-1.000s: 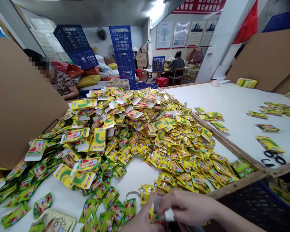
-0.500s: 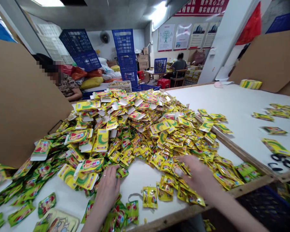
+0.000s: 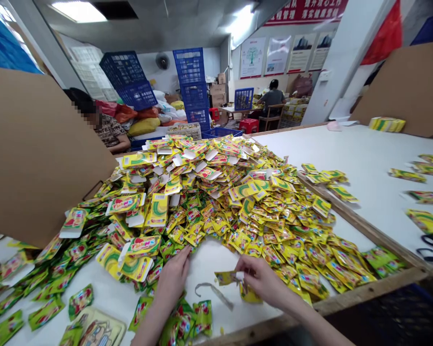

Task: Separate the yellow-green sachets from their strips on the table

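I log the right hand point(image 3: 261, 281) pinching a yellow sachet point(image 3: 225, 277) by its edge, held clear of the white table point(image 3: 209, 259). The left hand point(image 3: 172, 281) lies open, fingertips at the sachet pile point(image 3: 216, 192), heaped centre frame within reach.

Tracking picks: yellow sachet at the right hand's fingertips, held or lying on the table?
Held: the yellow foil sachet sticks out from the pinched fingers of the right hand, above the white table.
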The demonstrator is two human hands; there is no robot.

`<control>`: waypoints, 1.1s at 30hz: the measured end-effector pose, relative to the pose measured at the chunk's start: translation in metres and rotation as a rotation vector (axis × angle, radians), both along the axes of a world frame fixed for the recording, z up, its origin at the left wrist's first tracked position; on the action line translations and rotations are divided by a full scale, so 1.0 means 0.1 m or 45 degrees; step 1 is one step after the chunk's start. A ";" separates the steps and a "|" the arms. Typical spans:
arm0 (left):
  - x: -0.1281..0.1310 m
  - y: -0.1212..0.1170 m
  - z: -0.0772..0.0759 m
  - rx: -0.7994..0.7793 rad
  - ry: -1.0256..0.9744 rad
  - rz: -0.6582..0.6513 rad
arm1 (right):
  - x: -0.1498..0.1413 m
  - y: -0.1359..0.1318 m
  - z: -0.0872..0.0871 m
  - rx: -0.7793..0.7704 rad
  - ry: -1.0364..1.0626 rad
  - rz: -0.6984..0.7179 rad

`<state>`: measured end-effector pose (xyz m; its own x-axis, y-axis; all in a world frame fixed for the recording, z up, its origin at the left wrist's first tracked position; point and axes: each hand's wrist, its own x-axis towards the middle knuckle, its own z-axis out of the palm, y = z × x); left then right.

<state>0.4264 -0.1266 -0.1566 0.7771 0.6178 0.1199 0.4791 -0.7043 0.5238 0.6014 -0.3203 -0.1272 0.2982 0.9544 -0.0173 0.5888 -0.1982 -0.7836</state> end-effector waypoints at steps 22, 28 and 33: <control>-0.01 -0.78 0.50 -0.570 -0.324 -0.386 | -0.04 0.21 0.10 -0.070 1.067 0.232; 0.01 -0.73 0.43 -0.182 -0.224 -0.573 | -0.11 0.19 0.03 -0.117 1.203 0.199; -0.17 -0.08 0.74 -0.108 0.180 0.284 | 0.01 0.09 0.11 0.078 0.186 0.016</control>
<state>0.4096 -0.1345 -0.0821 0.6259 0.7790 -0.0393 0.6900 -0.5295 0.4934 0.6024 -0.3111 -0.1165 0.2847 0.9586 -0.0012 0.4699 -0.1407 -0.8714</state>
